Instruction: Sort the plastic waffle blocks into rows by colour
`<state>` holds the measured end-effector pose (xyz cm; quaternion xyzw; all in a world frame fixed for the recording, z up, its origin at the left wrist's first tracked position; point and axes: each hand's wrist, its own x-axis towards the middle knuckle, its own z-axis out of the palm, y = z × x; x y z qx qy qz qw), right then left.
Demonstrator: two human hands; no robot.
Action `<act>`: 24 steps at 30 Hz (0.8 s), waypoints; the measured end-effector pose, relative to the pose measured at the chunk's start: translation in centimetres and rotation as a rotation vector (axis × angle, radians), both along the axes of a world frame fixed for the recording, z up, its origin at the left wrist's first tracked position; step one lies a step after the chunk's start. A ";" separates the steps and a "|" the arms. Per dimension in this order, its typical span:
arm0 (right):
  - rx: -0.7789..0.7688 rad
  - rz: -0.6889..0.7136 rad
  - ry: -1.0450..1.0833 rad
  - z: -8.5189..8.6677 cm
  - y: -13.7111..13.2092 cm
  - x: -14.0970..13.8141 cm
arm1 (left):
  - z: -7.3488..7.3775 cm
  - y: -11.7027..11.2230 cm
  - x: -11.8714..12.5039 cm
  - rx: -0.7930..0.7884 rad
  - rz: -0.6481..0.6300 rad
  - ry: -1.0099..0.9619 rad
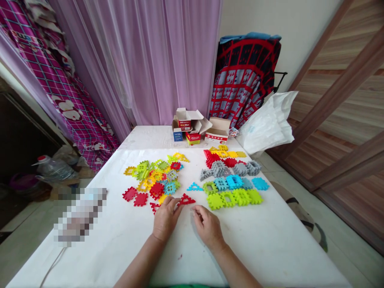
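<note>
Left hand [164,219]: fingers bent and close together, not spread. Fingertips are at the left corner of a red triangle [187,199]. Contact looks likely; can't tell if it's a real pinch or just a touch.

Right hand [207,226]: fingers curled in, thumb and index tips near each other, pointing at the gap between the hands. Can't tell if the tips meet or if anything small sits between them. They're just short of the red triangle's right end, on the near side, apart from it.

Red triangle position: just beyond the two hands, between them, off the left fingertips. Cutouts in it, long toothed edge toward the person.

Second red triangle [154,207]: just left of the left hand, partly hidden by it. Blue triangle [195,187]: farther out, past the first one, near the right-hand group.

Left side: mixed pile [156,176] of toothed pieces in green, yellow, red, blue and gray, some overlapping. Two red squares [140,199] lie at its near left edge.

Right side: pieces sit in colour rows. Near to far: green row [235,198], blue row [234,182], gray row [241,169], red row [213,159], yellow row [232,154].

Small cardboard boxes [216,132] stand at the far end of the white table [120,248].
</note>
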<state>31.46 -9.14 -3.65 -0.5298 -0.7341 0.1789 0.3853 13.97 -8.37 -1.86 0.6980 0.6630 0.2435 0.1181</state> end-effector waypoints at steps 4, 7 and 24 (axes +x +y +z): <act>-0.015 0.034 -0.025 0.7 -0.4 0.0 | 0.4 0.3 0.7 -0.018 0.042 0.076; -0.023 0.039 -0.027 0.8 -0.5 0.0 | 0.7 0.3 0.8 -0.049 0.041 0.111; 0.015 0.049 0.076 0.7 -0.4 -0.1 | 1.4 1.2 1.0 -0.244 0.026 0.235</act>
